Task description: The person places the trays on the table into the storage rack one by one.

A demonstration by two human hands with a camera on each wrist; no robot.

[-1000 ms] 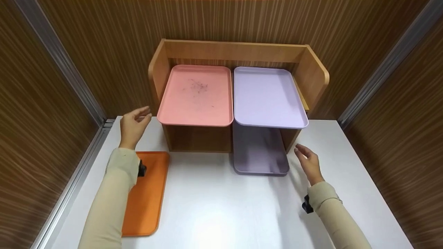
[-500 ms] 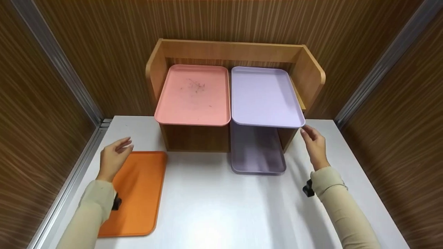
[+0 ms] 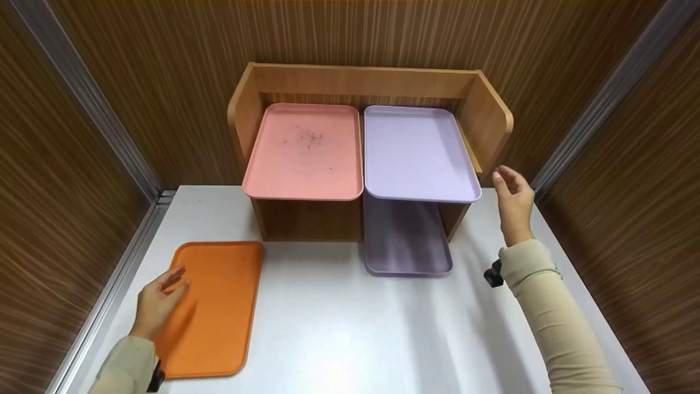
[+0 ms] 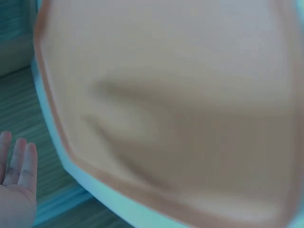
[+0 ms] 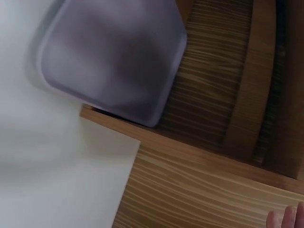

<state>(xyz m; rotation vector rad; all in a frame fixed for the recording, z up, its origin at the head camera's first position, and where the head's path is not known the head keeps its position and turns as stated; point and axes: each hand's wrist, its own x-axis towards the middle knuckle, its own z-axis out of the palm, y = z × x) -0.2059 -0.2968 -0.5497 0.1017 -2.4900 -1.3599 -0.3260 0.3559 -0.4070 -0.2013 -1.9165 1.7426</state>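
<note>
My left hand (image 3: 156,306) hovers over the left side of an orange tray (image 3: 219,306), its fingers loosely bent and holding nothing; a hand shadow falls on the tray. In the left wrist view the tray (image 4: 213,71) looks pale and blurred, with the fingers (image 4: 28,166) at the lower left. My right hand (image 3: 515,205) is raised to the right of a lilac tray (image 3: 421,153), apart from it, with nothing in its grasp. Left of the lilac tray lies a pink tray (image 3: 306,158) with dark marks. A greyish purple tray (image 3: 407,241) sticks out of the lower right compartment.
A wooden shelf unit (image 3: 366,79) stands at the back of the white table (image 3: 322,317) and bears the pink and lilac trays. Its side panel (image 3: 489,120) rises near my right hand. Wood-patterned walls (image 3: 76,137) enclose the table.
My left hand has moved down and left from beside the shelf to over the orange tray. The right hand has risen along the shelf's right side. The trays have stayed in place.
</note>
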